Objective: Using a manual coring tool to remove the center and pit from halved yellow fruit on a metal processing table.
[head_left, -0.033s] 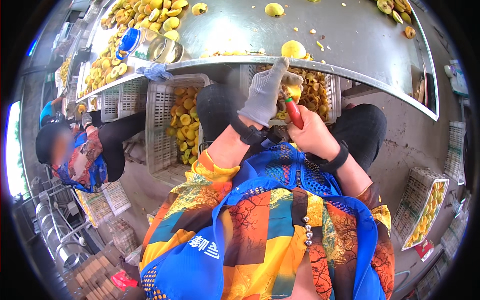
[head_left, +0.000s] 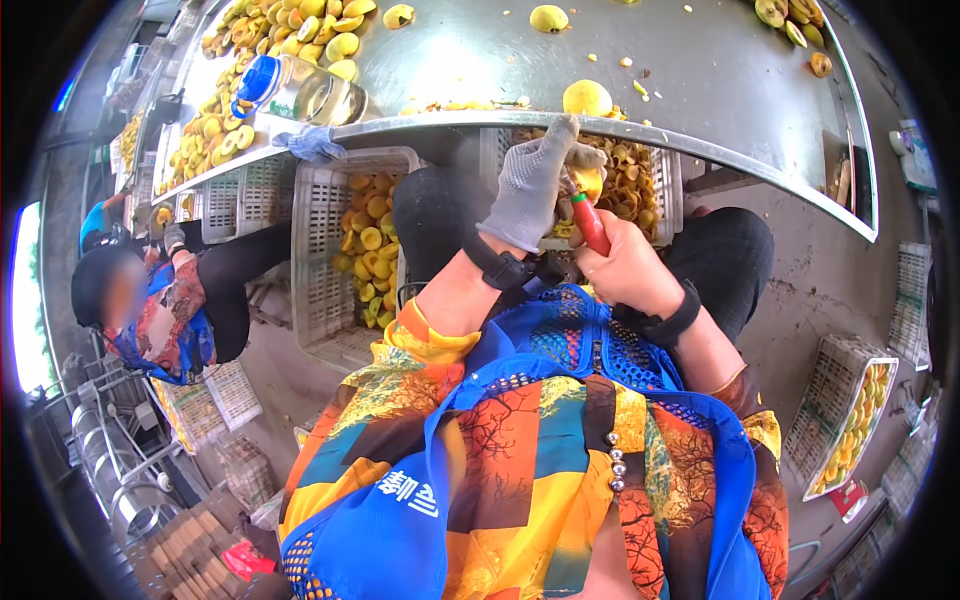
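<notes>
My left hand [head_left: 528, 190], in a grey knit glove, is closed round a yellow peach [head_left: 589, 182] just below the table edge. My bare right hand [head_left: 632, 268] grips the red handle of a small hand tool [head_left: 592, 226] with a green collar. The tool's metal end is against the fruit, and its tip is hidden there. Beneath both hands stands a white crate [head_left: 673, 190] holding brownish-yellow fruit pieces [head_left: 636, 205]. A whole yellow peach [head_left: 587, 98] rests on the metal table [head_left: 700, 85] just beyond my left hand.
Left of my knees, another white crate [head_left: 312, 240] holds fruit halves. A blue-capped bottle [head_left: 300, 92] lies on the table near heaped fruit [head_left: 300, 30], with a blue-grey glove [head_left: 312, 145] at the edge. Another person [head_left: 170, 300] sits at left. A fruit crate [head_left: 838, 415] stands at right.
</notes>
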The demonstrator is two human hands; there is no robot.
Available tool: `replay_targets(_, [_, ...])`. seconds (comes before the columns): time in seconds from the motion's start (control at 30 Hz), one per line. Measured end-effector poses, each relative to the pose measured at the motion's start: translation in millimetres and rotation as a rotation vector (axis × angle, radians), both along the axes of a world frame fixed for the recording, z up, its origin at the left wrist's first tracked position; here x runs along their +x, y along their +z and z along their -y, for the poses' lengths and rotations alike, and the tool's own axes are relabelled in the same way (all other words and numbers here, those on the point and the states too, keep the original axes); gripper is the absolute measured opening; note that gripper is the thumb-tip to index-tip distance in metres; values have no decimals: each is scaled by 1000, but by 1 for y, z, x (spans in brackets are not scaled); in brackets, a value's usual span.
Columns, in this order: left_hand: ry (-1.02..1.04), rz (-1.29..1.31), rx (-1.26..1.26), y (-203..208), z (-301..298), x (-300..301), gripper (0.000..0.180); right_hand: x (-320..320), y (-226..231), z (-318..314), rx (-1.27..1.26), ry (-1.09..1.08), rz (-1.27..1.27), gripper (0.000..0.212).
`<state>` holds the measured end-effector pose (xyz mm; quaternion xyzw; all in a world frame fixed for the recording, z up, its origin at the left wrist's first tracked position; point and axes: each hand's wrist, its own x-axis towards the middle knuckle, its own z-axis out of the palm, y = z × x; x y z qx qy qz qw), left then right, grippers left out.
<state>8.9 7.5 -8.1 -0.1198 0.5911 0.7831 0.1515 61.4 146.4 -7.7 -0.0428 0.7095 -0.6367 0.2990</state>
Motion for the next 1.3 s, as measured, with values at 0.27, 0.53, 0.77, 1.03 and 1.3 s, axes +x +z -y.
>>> replay_targets(0.27, [-92, 145, 80, 5, 2, -6, 61, 1, -34, -3, 182, -17, -638, 14])
replay_targets(0.53, [92, -139, -176, -2, -3, -5, 63, -10, 10, -3, -51, 54, 249, 12])
replay_targets(0.77, [145, 153, 159, -7, -7, -3, 59, -5, -38, -1, 71, -20, -591, 17])
replay_targets(1.03, [150, -267, -275, -5, -13, -2, 45, -11, 3, -5, -571, -9, 712, 18])
replay_targets(1.3, [-13, -267, 62, -9, 7, -12, 64, -13, -13, -2, -721, 37, 681, 15])
